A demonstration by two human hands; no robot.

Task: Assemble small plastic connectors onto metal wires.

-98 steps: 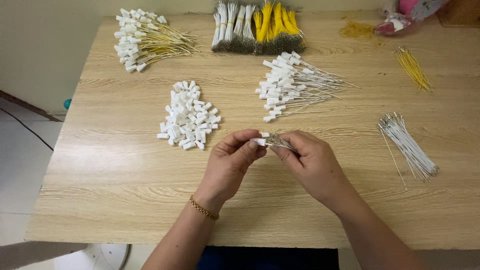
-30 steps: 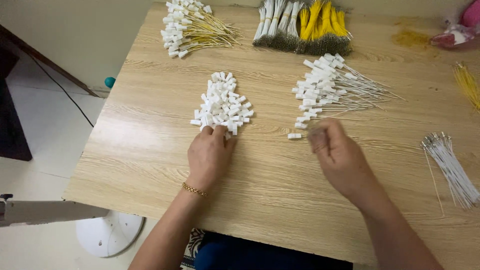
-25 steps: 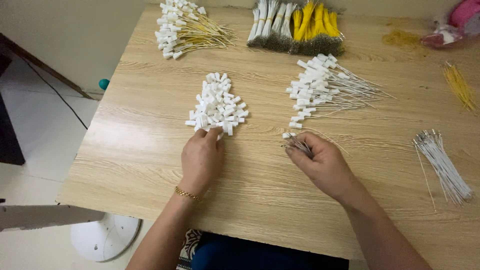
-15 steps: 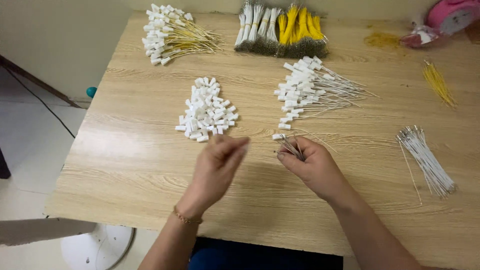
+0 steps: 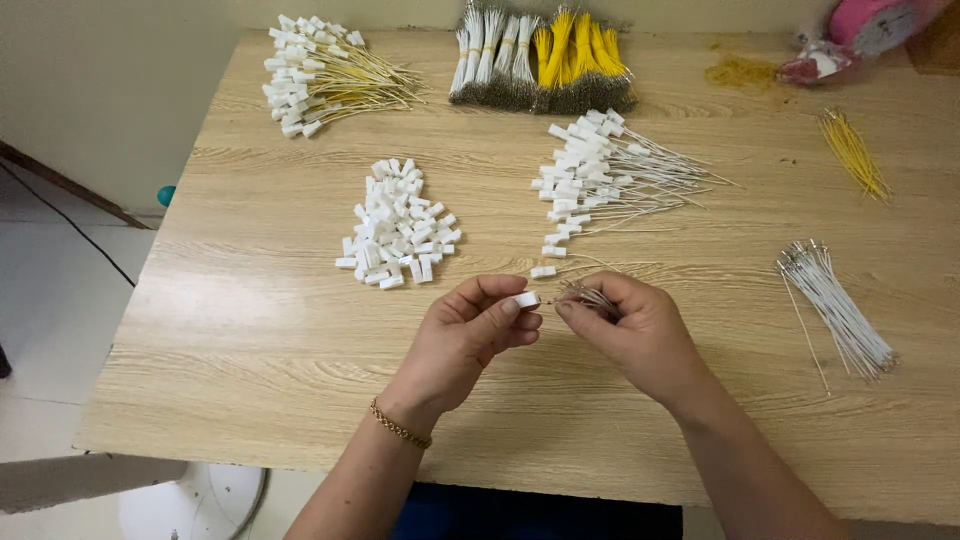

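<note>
the wire bundle (image 5: 590,297) is mostly hidden in the pinching right hand (image 5: 640,335); the left hand (image 5: 468,340) pinches a white connector (image 5: 527,299), long axis toward the wires.

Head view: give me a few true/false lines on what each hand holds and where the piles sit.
1. The left hand pinches a small white connector. True.
2. The right hand is empty. False: it holds a small bunch of thin wires.
3. The pile of loose white connectors lies beyond the left hand on the table. True.
4. The bundle of white wires lies to the left of both hands. False: it lies to the right of the right hand.
5. Yellow wire bundles sit at the far edge. True.
</note>
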